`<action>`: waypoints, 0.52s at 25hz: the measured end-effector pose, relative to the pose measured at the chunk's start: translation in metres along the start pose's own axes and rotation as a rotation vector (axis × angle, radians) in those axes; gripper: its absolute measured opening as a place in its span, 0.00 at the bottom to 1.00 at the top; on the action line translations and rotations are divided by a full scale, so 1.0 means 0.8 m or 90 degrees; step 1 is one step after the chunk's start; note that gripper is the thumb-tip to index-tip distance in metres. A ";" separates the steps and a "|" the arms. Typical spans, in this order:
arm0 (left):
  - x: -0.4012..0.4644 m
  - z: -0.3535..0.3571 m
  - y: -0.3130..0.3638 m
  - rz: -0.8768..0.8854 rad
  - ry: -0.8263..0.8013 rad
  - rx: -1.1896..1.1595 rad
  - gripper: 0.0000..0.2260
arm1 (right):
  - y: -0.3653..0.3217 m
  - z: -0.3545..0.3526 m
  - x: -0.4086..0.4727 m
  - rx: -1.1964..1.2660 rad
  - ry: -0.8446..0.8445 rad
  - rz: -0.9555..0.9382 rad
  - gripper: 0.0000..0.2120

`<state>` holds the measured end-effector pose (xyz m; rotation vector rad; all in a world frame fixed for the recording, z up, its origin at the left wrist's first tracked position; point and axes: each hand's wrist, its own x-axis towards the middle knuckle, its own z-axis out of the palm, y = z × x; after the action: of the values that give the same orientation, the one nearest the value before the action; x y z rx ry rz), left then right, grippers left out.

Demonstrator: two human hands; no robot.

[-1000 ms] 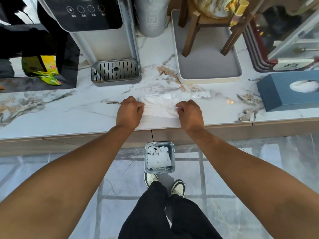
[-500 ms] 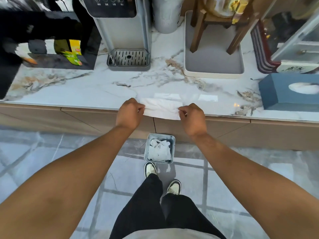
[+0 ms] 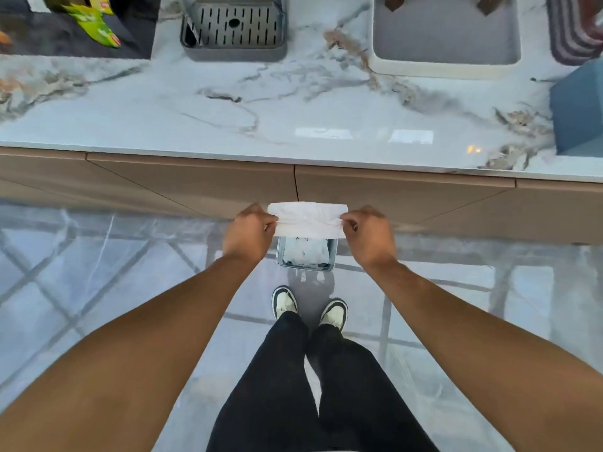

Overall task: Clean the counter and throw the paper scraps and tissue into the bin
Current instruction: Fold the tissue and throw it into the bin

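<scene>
A white tissue (image 3: 308, 220) is stretched flat between my two hands, off the counter and in front of the cabinet fronts. My left hand (image 3: 248, 233) pinches its left end and my right hand (image 3: 368, 234) pinches its right end. Directly below the tissue stands a small square grey bin (image 3: 305, 267) on the floor, holding white crumpled paper; the tissue hides its far rim. The marble counter (image 3: 228, 125) lies beyond my hands, and I see no scraps on its near part.
On the counter stand a water dispenser's drip tray (image 3: 233, 31), a white tray (image 3: 445, 68) and a blue tissue box (image 3: 577, 119) at the right edge. A dark mat with a green packet (image 3: 98, 27) is at far left. My feet (image 3: 308, 309) stand just behind the bin.
Both hands have pulled the tissue off the counter's front edge and lowered it over the bin. The view has tilted down toward the floor.
</scene>
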<state>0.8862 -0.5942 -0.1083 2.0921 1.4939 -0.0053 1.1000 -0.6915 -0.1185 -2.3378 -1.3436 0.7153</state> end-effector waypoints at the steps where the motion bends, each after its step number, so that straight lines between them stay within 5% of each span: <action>1: 0.012 0.020 -0.012 0.005 -0.016 0.003 0.07 | 0.011 0.020 0.006 -0.010 -0.005 0.007 0.10; 13: 0.147 0.272 -0.139 0.048 -0.196 0.222 0.11 | 0.149 0.274 0.091 -0.079 -0.099 0.072 0.12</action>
<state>0.9010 -0.5638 -0.3774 2.2862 1.2970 -0.5697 1.0861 -0.6756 -0.3776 -2.5169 -1.3643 0.8879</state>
